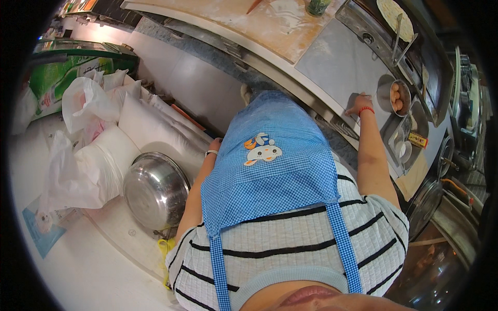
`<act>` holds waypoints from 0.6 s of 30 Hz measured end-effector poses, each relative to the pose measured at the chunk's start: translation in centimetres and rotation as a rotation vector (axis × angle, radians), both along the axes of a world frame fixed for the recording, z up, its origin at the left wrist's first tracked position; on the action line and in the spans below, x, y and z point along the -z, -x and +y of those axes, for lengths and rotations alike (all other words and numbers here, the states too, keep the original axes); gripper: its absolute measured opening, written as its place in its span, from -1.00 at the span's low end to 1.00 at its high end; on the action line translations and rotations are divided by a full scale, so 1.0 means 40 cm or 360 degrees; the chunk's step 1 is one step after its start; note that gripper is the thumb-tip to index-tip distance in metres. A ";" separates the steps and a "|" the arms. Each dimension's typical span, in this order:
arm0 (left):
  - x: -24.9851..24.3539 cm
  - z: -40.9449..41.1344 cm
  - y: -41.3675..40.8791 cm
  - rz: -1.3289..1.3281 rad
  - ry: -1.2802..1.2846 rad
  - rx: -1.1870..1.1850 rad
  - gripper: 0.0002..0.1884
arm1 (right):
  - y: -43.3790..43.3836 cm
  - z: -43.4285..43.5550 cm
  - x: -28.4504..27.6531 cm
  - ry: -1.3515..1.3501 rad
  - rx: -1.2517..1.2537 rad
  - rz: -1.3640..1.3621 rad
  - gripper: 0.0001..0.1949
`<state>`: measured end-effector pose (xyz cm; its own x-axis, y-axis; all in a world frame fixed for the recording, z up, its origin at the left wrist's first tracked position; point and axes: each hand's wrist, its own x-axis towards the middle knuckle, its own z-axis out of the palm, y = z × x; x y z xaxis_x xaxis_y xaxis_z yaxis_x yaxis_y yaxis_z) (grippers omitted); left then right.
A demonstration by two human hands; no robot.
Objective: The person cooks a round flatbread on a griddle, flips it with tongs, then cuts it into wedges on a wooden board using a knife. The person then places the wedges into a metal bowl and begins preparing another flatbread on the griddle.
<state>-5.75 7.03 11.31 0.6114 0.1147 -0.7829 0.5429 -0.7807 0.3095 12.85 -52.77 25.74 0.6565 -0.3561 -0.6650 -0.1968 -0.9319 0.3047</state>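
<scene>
My right hand (360, 104) rests on the grey worktop (330, 58) close to its front edge, thumb spread from the fingers, and holds nothing that I can see. A red bracelet (366, 110) circles that wrist. Just beyond the hand stands a round metal bowl (383, 93) with several brown eggs (396, 97) in it. My left hand (218, 144) hangs beside the blue checked apron (272, 171); the apron hides most of it, so its fingers cannot be made out. A light band (211, 152) is on the left wrist. Near the left arm a large steel basin (151, 194) leans against white sacks (144, 124).
A floury wooden board (233, 23) joins the worktop. On the griddle (424, 50) are a flatbread (393, 17) and metal tongs (397, 42). A metal tray (389, 144) holds small containers and a yellow-red packet (418, 140). Plastic bags (78, 171) lie at left; a lidded pot (426, 202) stands right.
</scene>
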 end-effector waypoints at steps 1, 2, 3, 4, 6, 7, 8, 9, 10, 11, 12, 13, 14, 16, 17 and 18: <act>-0.003 -0.004 0.000 0.0020 -0.0008 -0.0004 -0.54 | 0.001 -0.007 0.006 0.0014 -0.0010 0.0010 0.36; -0.006 -0.007 -0.002 0.0008 -0.0018 -0.0013 -0.54 | 0.003 -0.015 0.011 0.0021 -0.0008 -0.0002 0.36; 0.000 -0.007 0.007 0.0000 -0.0032 -0.0034 -0.54 | 0.001 -0.009 0.006 0.0024 -0.0019 -0.0009 0.36; 0.006 -0.005 0.015 -0.0008 -0.0047 -0.0054 -0.54 | 0.000 -0.003 -0.001 0.0026 -0.0028 -0.0017 0.35; 0.021 0.009 0.021 0.0012 -0.0008 -0.0098 -0.55 | -0.004 0.005 -0.014 -0.0012 -0.0035 -0.0018 0.34; 0.030 0.015 0.025 0.0021 0.0012 -0.0123 -0.55 | -0.006 0.007 -0.020 -0.0031 -0.0042 -0.0019 0.33; 0.039 0.020 0.031 0.0018 0.0019 -0.0081 -0.55 | -0.004 0.009 -0.022 -0.0028 -0.0068 -0.0007 0.32; 0.033 0.016 0.022 0.0011 0.0033 -0.0035 -0.56 | -0.001 0.008 -0.018 -0.0016 -0.0088 0.0003 0.31; 0.019 0.010 0.014 0.0001 0.0048 0.0000 -0.56 | -0.003 0.011 -0.015 -0.0005 -0.0121 0.0010 0.30; 0.006 0.003 0.006 0.0001 0.0028 -0.0002 -0.56 | -0.005 0.012 -0.012 0.0011 -0.0057 -0.0021 0.30; -0.019 -0.009 -0.006 0.0005 0.0008 0.0000 -0.57 | -0.001 0.011 -0.008 0.0026 0.0010 -0.0050 0.29; -0.035 -0.016 -0.008 0.0014 -0.0011 -0.0003 -0.57 | 0.005 0.010 -0.003 0.0043 0.0073 -0.0074 0.28; -0.051 -0.021 -0.013 0.0019 -0.0009 -0.0027 -0.57 | 0.009 0.005 0.002 0.0034 0.0045 -0.0086 0.32; -0.053 -0.024 -0.019 0.0026 -0.0006 -0.0083 -0.57 | 0.011 -0.002 0.005 0.0015 -0.0018 -0.0112 0.40; -0.052 -0.027 -0.016 0.0003 -0.0015 -0.0100 -0.57 | 0.015 0.000 0.007 0.0052 -0.0032 -0.0132 0.35; -0.038 -0.024 -0.005 -0.0017 -0.0028 -0.0123 -0.57 | 0.018 0.012 0.001 0.0086 -0.0053 -0.0150 0.30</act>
<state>-5.55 6.08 12.82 0.6086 0.1756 -0.7738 0.5983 -0.7421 0.3022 12.14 -52.29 25.68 0.7274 -0.3668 -0.5799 -0.1962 -0.9211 0.3364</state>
